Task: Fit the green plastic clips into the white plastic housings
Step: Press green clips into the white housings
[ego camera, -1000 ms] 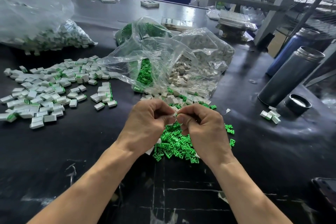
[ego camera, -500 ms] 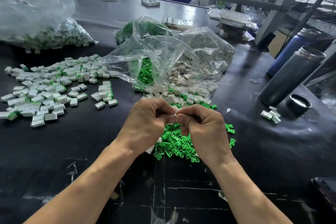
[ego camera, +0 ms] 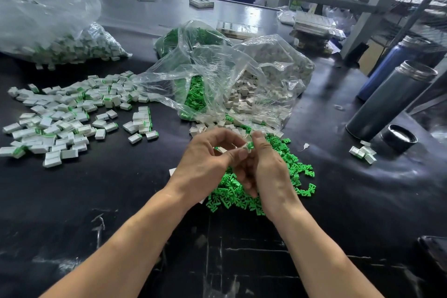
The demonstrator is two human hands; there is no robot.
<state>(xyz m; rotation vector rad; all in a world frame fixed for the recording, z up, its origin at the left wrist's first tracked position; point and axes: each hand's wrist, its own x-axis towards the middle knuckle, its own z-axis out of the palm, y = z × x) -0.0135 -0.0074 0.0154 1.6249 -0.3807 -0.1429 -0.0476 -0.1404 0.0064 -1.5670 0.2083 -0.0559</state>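
left hand (ego camera: 205, 164) and right hand (ego camera: 268, 167) touching, fingers curled, pinching

Two bare forearms come in from the bottom edge, no sleeves anywhere along them, nothing on either wrist: no watch, no band, no glove. The left hand (ego camera: 205, 164) and the right hand (ego camera: 268, 172) are both uncovered. No rings show on the fingers (ego camera: 238, 153), and the visible nails are short and plain.
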